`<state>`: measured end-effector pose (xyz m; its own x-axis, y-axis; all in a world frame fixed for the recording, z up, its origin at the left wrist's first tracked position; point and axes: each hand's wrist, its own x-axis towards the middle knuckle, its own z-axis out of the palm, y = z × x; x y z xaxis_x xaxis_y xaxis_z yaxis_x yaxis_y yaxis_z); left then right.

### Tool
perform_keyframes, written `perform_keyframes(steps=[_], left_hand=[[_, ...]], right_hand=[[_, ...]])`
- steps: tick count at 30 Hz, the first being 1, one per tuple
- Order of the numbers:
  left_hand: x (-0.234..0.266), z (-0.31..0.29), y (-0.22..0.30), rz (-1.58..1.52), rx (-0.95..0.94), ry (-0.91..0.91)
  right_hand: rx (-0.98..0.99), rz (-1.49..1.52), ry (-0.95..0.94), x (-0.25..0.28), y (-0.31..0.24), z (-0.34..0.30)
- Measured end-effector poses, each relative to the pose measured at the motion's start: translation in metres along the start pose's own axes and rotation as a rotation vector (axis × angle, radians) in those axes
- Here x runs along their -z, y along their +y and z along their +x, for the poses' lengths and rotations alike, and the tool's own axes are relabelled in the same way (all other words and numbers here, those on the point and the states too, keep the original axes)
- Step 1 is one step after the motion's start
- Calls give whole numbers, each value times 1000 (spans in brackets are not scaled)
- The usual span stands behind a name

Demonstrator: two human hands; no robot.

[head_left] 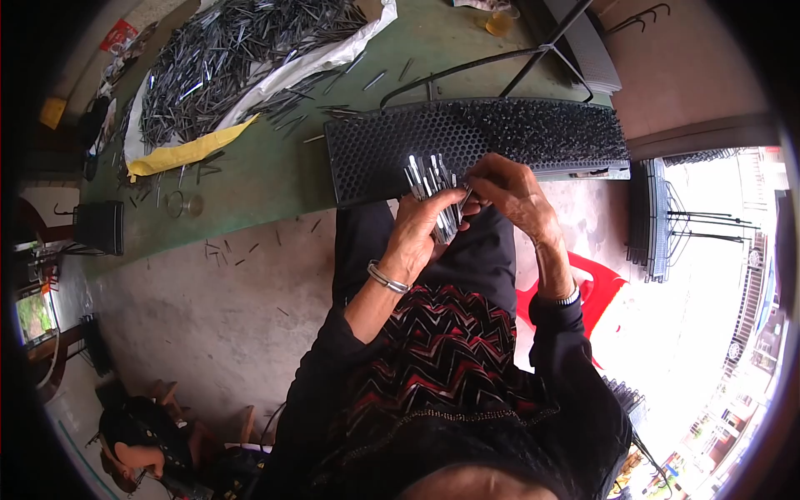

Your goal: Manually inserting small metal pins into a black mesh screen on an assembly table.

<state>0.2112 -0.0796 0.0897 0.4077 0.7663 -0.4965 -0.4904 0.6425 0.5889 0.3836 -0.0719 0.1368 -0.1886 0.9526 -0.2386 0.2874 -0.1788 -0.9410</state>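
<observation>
A bundle of thin, shiny metal rods (433, 177) is gripped in my left hand (412, 229), their tips pointing up and away from me. My right hand (521, 202) is beside the bundle, thumb and fingers pinched together at its right side. Whatever lies in that pinch is too small to make out. Just beyond both hands is a black rack with a honeycomb of holes (367, 154). Dark rods (558, 133) stand packed in its right part, while the holes toward its left end show bare.
On the green table (275, 183) lies a big heap of dark rods (242, 67) on white sheeting with a yellow edge (196, 152). A glass (183, 203) stands near the table's edge. A red plastic chair (596, 292) is at my right. Another person (150, 442) sits lower left.
</observation>
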Motion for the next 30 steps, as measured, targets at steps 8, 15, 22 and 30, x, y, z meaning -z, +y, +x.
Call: perform_keyframes(steps=[8, 15, 22, 30], left_hand=[[0, 5, -4, -262, 75, -51], [-1, 5, -5, -345, 109, -73], [1, 2, -4, -325, 72, -64], [1, -2, -1, -184, 24, -49]], right_hand=[[289, -250, 568, 3, 10, 18], [371, -516, 779, 5, 37, 50], [352, -592, 732, 2, 33, 51], [388, -816, 688, 5, 26, 60]])
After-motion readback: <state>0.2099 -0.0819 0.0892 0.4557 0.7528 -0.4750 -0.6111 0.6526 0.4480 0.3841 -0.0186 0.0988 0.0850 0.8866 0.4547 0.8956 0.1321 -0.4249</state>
